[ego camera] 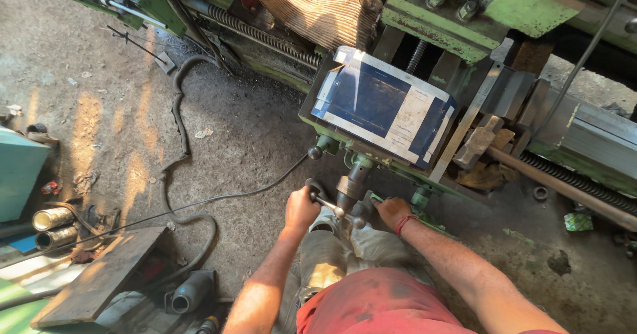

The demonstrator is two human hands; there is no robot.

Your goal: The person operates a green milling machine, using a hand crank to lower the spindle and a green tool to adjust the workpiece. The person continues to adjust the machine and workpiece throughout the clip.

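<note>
Two hands grip the controls at the front of a big green machine, seen from above the person's red shirt and dusty trousers. The left hand (300, 209) is closed in a fist around the end of a metal crank handle (330, 206), held at the outer end, where a turn gets the most leverage. The right hand (391, 211), a red thread at its wrist, is curled on the other side of the same hub (352, 191); what exactly its fingers enclose cannot be told, but the two-sided hold suggests steadying or turning together. Just beyond, a blue and white board (383, 105) lies on the machine's carriage (312, 108), covering its top. Farther back run a threaded screw (265, 37) and the green bed (458, 9). A black cable (199, 204) trails across the dirt floor (113, 108) to the left, past metal pipes (52, 218).
</note>
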